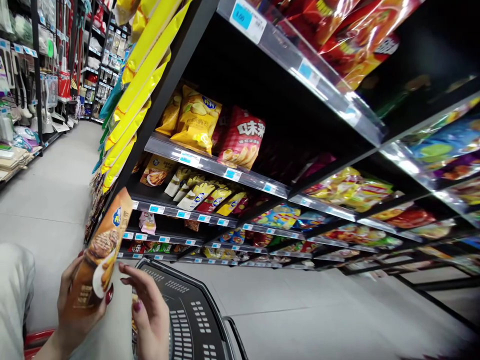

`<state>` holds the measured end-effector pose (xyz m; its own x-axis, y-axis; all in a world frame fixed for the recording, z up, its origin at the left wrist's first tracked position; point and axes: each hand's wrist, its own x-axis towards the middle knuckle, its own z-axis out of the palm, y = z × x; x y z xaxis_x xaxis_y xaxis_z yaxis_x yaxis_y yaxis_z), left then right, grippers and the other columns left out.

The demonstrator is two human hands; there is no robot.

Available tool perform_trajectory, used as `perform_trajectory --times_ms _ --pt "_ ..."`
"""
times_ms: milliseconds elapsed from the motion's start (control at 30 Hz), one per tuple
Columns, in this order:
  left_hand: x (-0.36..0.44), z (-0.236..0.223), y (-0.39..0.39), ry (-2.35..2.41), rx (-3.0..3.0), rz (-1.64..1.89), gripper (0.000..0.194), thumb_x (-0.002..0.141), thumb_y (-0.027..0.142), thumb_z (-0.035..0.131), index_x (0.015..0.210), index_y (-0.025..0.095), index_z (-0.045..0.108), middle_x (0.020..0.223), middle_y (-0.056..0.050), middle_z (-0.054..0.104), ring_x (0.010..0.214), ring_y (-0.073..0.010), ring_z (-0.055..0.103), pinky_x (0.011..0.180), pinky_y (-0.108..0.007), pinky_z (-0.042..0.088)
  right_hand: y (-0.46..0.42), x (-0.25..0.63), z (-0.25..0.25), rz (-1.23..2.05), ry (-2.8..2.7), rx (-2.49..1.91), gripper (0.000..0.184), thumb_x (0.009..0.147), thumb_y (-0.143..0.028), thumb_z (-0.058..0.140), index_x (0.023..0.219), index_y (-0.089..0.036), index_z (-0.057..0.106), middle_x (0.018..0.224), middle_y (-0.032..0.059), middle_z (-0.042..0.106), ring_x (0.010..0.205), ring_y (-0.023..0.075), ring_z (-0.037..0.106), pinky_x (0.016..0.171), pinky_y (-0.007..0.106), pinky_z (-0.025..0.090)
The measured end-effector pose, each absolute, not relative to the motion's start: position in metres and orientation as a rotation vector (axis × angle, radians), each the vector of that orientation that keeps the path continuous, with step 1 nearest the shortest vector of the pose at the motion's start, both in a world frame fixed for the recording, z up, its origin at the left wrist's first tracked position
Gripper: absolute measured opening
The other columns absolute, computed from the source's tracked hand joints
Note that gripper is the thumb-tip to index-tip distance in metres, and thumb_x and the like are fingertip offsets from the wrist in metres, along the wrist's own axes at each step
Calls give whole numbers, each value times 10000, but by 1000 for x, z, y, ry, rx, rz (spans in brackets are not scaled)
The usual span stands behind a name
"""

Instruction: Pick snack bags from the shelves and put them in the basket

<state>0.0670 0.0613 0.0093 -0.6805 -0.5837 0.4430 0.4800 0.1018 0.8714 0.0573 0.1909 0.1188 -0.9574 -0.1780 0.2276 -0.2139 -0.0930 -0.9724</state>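
My left hand (pixel 77 312) grips an orange-brown snack bag (pixel 102 249) from below, thumb across its front. The bag stands upright in front of the shelf end. Beside the bag, my right hand (pixel 152 312) has its fingers stretched out, fingertips close to the bag's right edge; whether they touch it I cannot tell. Just under both hands lies a black shopping basket (pixel 191 315) with a perforated wall and a black handle.
Black store shelves (pixel 210 162) full of chip bags run along the right, with blue price tags. Yellow bags (pixel 140 65) hang on the shelf end. An aisle of grey floor (pixel 48 185) leads away at left, past racks of household goods (pixel 22 100).
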Motion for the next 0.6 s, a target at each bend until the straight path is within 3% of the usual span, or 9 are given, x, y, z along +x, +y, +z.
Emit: perform_trajectory --times_ms 100,233,333,467,600 --pt "70 29 68 -1510 22 -2121 368 734 292 745 1094 239 688 1032 -81 743 888 -258 718 779 -358 616 193 48 113 2134 -2083 136 320 866 -436 633 1130 -255 634 1170 68 650 1088 212 602 909 309 502" --pt "70 55 75 -868 39 -2884 525 700 352 723 1206 244 631 1197 -100 699 1083 -340 654 864 -472 581 191 36 105 2340 -1811 -29 432 804 -445 707 1168 -265 561 1151 43 619 1044 180 608 882 283 515" --pt "70 53 78 -619 79 -3077 597 685 288 714 1268 255 591 1263 -85 668 1182 -350 595 969 -511 512 189 34 104 2437 -1732 -56 511 749 -392 776 1180 -266 531 1175 47 622 1043 188 631 884 292 525" --pt "71 40 80 -523 -58 -3238 621 711 252 672 1320 244 552 1322 -87 631 1235 -346 557 1039 -524 445 188 38 105 2475 -1830 -132 471 745 -392 778 1123 -207 566 1151 94 666 1140 253 609 969 360 498" --pt "71 37 82 -509 -123 -3252 616 725 233 647 1332 232 546 1314 -92 637 1242 -337 552 1062 -521 416 190 38 104 2448 -1831 -164 451 741 -393 779 1096 -202 577 1168 97 674 1112 258 622 946 364 515"
